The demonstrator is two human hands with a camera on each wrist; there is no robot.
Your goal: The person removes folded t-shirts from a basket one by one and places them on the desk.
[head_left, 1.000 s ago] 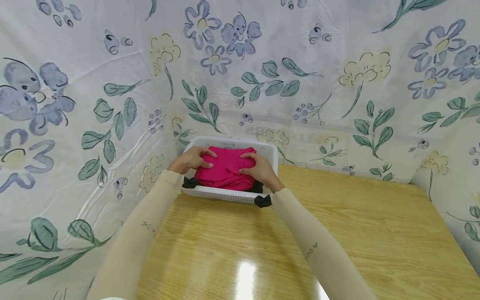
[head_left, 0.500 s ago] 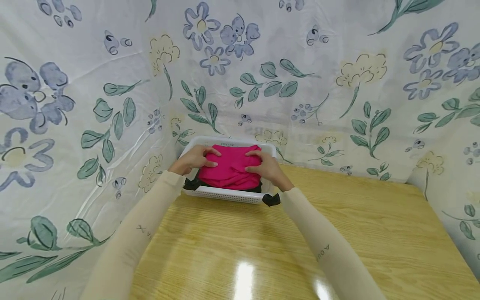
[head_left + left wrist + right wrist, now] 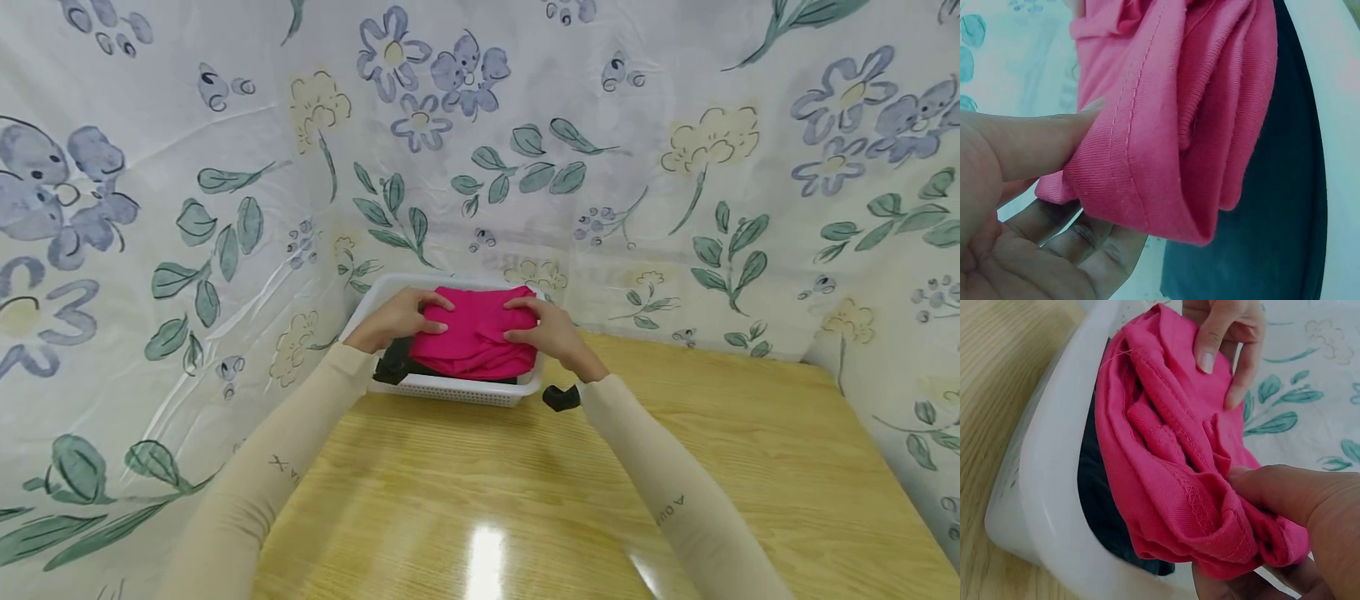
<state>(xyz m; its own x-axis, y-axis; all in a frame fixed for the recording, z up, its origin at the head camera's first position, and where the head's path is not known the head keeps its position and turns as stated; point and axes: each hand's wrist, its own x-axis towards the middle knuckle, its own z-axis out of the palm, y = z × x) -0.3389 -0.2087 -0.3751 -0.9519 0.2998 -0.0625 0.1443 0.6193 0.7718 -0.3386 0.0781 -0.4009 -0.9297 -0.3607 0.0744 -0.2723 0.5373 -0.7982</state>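
Observation:
A folded bright pink garment [image 3: 480, 329], with stitched hems, is held level between both hands at the white plastic basket [image 3: 457, 389]. My left hand [image 3: 401, 317] grips its left end; in the left wrist view the thumb lies on top and fingers [image 3: 1110, 256] curl underneath. At the right end, my right hand [image 3: 553, 332] pinches the folded layers, thumb [image 3: 1279, 487] above and fingers below. Beneath the garment, dark cloth [image 3: 1100, 506] lies in the basket. From the right wrist view, the pink bundle appears raised around the rim's height, with loose folds along its near side.
The basket stands on a wooden table [image 3: 465, 467] in the back left corner, close to a flower-printed curtain [image 3: 525, 225]. Bare tabletop extends to the right and front. A small black device [image 3: 561, 397] sits at the right wrist.
Both hands have shifted right, carrying the pink garment with them relative to the basket. More dark cloth shows at the basket's left side. The view has turned slightly right.

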